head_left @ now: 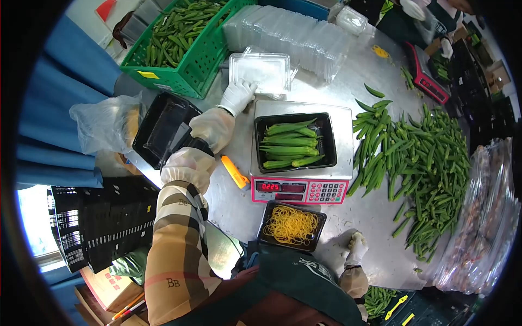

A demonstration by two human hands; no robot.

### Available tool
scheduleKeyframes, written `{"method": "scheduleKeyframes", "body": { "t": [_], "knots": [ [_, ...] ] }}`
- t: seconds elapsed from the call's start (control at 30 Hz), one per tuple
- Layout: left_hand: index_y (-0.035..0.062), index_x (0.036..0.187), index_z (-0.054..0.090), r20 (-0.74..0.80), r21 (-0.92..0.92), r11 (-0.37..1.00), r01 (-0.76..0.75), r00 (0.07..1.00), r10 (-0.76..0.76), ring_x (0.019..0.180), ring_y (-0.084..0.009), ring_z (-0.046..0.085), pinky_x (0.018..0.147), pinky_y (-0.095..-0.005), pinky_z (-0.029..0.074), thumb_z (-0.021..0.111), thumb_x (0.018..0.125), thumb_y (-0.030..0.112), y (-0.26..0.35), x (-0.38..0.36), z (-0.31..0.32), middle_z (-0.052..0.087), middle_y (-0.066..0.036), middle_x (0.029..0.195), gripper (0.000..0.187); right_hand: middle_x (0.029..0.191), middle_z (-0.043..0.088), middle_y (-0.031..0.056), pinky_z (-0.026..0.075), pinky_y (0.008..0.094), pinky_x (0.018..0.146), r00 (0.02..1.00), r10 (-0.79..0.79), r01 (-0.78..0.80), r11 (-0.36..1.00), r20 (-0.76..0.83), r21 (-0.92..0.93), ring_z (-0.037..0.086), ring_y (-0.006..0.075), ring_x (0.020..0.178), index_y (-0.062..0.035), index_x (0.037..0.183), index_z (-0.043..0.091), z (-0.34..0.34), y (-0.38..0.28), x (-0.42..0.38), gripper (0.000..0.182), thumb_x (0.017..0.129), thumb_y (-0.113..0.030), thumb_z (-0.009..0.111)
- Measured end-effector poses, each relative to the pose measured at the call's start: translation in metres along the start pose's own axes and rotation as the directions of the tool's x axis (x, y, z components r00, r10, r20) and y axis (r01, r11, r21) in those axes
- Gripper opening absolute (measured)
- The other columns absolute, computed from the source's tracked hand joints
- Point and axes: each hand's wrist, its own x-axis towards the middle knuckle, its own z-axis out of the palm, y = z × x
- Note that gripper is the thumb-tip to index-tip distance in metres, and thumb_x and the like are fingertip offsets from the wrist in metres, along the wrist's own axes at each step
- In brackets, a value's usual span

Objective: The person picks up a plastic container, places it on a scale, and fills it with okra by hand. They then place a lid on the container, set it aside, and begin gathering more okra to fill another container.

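Note:
My left hand (238, 98), in a white glove, reaches out past the scale with its fingers closed on the near left corner of a clear plastic lid (261, 71). Low on the right, my right hand (356, 249), also gloved, is over the metal table with curled fingers; what is inside them, if anything, is hidden. Between the hands stands a digital scale (340, 136) reading 0.225. On it sits a black tray (331, 146) of okra pods (291, 144). A second black tray (265, 239) with yellow rubber bands (292, 224) lies in front of the scale.
Loose okra (429, 168) is heaped on the right beside plastic bags (478, 223). A green crate (201, 65) of okra and stacked clear lids (293, 41) stand behind. Empty black trays (163, 127) and an orange cutter (235, 171) are left. A co-worker (429, 22) stands across.

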Motion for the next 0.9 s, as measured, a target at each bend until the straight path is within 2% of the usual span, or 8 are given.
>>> {"method": "scheduleKeyframes", "body": {
  "t": [0.07,0.2,0.33,0.47,0.5,0.6,0.8,0.9],
  "knots": [
    [0.0114,0.089,0.059,-0.074,0.037,0.998,-0.06,0.995,0.062,0.079,-0.0222,0.062,0.063,-0.0359,0.049,0.055,0.08,0.017,-0.002,-0.007,0.018,0.06,-0.005,0.08,0.012,0.065,0.056,-0.0026,0.037,0.0209,0.045,1.0,-0.008,0.008,1.0,0.008,0.023,0.047,0.0064,0.052,-0.0087,0.082,0.066,0.0,-0.002,-0.002,0.011,0.088,-0.016,0.061],
    [0.0143,0.091,0.061,0.146,0.077,0.997,-0.008,0.989,-0.004,0.077,-0.0235,0.061,0.065,-0.037,0.049,0.054,0.082,0.018,0.0,0.002,0.015,0.058,-0.006,0.082,0.012,0.066,0.058,-0.0027,0.036,0.0202,0.044,0.999,-0.026,0.026,0.999,-0.025,0.025,0.047,0.0056,0.051,-0.0092,0.08,0.067,0.005,-0.002,-0.003,0.011,0.086,-0.015,0.061],
    [0.0147,0.088,0.06,0.158,0.206,0.977,0.044,0.984,-0.078,0.073,-0.0229,0.061,0.063,-0.0374,0.049,0.053,0.083,0.017,0.004,0.017,0.006,0.057,-0.006,0.081,0.009,0.067,0.059,-0.0026,0.037,0.02,0.044,0.999,-0.034,0.035,0.999,-0.031,0.007,0.048,0.0053,0.051,-0.0095,0.08,0.068,0.006,-0.004,-0.006,0.011,0.087,-0.016,0.061],
    [0.0125,0.085,0.065,0.211,-0.399,0.904,0.154,0.975,-0.073,0.078,-0.0324,0.064,0.068,-0.0442,0.05,0.065,0.08,0.019,-0.015,0.023,-0.001,0.064,-0.012,0.081,0.008,0.067,0.059,-0.0031,0.037,0.0195,0.044,0.999,-0.028,0.029,0.999,-0.035,0.021,0.047,0.0043,0.051,-0.0099,0.082,0.067,0.004,0.001,-0.001,0.01,0.087,-0.016,0.062],
    [0.0127,0.087,0.067,0.339,-0.429,0.854,0.294,0.929,-0.15,0.082,-0.0345,0.062,0.073,-0.0435,0.05,0.071,0.078,0.022,-0.019,0.029,-0.005,0.064,-0.014,0.085,0.014,0.067,0.059,-0.0032,0.036,0.0196,0.044,0.999,-0.023,0.024,1.0,-0.033,0.018,0.047,0.0043,0.051,-0.0098,0.082,0.067,0.005,-0.001,-0.001,0.01,0.087,-0.016,0.062],
    [0.0114,0.088,0.068,0.196,-0.628,0.731,0.266,0.963,-0.182,0.082,-0.0356,0.062,0.075,-0.0426,0.05,0.07,0.079,0.023,-0.032,0.035,0.001,0.064,-0.017,0.088,0.015,0.066,0.058,-0.0035,0.036,0.0199,0.044,0.998,-0.019,0.019,1.0,-0.054,0.015,0.047,0.0045,0.051,-0.0096,0.083,0.067,0.005,0.002,0.0,0.009,0.086,-0.016,0.062],
    [0.0066,0.082,0.068,0.024,-0.541,0.828,0.147,0.987,-0.159,0.079,-0.0387,0.059,0.071,-0.0445,0.048,0.067,0.08,0.015,-0.038,0.036,-0.001,0.06,-0.018,0.08,0.008,0.066,0.058,-0.0033,0.037,0.0204,0.045,0.996,-0.033,0.032,0.999,-0.08,-0.017,0.047,0.0054,0.051,-0.0091,0.084,0.068,0.005,0.005,0.001,0.009,0.085,-0.015,0.061],
    [0.0054,0.081,0.064,0.097,-0.582,0.795,0.17,0.985,-0.14,0.082,-0.0384,0.058,0.071,-0.0451,0.047,0.068,0.077,0.014,-0.033,0.034,0.003,0.059,-0.018,0.082,0.01,0.07,0.06,-0.0016,0.04,0.0214,0.049,0.998,-0.046,0.043,0.998,-0.051,-0.044,0.05,0.0066,0.056,-0.0074,0.087,0.068,0.0,0.011,0.002,0.012,0.088,-0.018,0.061]
  ]
}}
